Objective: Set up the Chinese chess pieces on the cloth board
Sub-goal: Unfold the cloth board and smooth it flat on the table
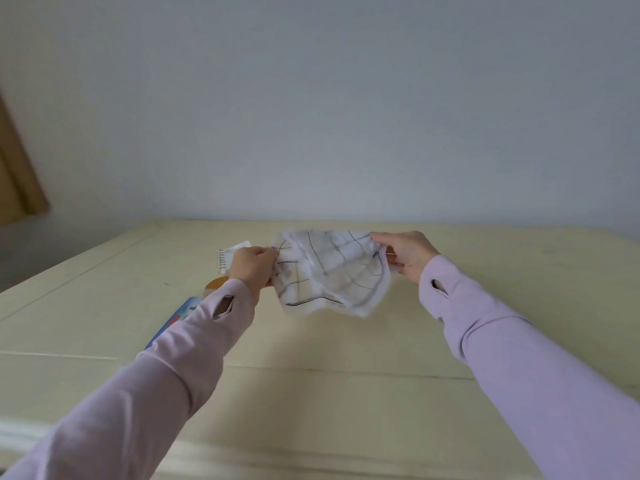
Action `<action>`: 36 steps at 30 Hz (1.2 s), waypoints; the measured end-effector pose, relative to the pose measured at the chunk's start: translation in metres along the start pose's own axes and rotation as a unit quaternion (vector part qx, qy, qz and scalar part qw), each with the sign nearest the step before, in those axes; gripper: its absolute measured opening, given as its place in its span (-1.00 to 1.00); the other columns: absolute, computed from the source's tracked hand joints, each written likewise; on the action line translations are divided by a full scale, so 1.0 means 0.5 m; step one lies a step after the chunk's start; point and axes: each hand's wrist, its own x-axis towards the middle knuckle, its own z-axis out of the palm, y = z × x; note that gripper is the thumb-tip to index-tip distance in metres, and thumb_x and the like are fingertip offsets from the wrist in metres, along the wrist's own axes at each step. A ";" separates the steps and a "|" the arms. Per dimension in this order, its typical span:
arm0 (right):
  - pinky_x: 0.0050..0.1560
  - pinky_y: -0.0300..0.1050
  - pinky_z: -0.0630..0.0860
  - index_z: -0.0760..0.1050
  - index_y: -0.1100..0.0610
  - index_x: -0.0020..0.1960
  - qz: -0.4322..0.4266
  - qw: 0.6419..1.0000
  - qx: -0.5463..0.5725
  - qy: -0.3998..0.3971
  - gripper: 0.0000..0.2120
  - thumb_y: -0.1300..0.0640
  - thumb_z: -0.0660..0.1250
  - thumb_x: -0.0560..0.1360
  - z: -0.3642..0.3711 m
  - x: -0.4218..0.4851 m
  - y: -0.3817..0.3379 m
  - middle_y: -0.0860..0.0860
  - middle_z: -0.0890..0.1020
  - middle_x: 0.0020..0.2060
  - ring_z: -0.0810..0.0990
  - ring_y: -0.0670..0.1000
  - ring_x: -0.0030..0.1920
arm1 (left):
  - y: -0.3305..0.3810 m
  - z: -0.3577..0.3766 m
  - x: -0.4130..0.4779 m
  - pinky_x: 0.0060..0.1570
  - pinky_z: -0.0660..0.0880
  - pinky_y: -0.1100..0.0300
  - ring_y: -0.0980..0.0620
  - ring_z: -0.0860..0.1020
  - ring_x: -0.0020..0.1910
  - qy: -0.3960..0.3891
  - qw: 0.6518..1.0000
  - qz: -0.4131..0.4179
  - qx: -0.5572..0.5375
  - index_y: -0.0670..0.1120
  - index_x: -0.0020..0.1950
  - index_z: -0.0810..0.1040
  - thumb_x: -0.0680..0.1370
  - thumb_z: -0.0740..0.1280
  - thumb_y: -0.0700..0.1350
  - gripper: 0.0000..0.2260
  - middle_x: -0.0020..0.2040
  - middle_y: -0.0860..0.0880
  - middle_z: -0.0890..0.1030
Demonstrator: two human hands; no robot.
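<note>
Pinching crumpled cloth board (329, 271) between both hands, left hand (251, 266), right hand (407, 254), above table (346, 341)

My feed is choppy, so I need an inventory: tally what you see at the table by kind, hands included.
Cloth board, crumpled, held up: 1
Hands gripping it, left hand and right hand: 2
Spiral notepad: 1
Blue printed package, partly hidden: 1
Orange-brown thing, unclear: 1
Total: 6

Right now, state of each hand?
Left hand: grips the left edge of the cloth board.
Right hand: grips its right edge.
</note>
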 end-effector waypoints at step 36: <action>-0.62 -0.30 0.19 0.51 0.16 -0.43 -0.031 0.990 -0.086 0.109 -0.72 0.09 0.39 0.42 -0.006 -0.094 -0.005 0.04 0.63 -0.37 0.28 -0.06 -0.56 | 0.072 0.034 -0.114 0.14 0.42 0.02 -0.10 0.59 -0.05 0.005 0.933 0.224 0.281 0.01 -0.17 0.63 0.41 0.45 0.02 -0.90 -0.21 0.00 0.65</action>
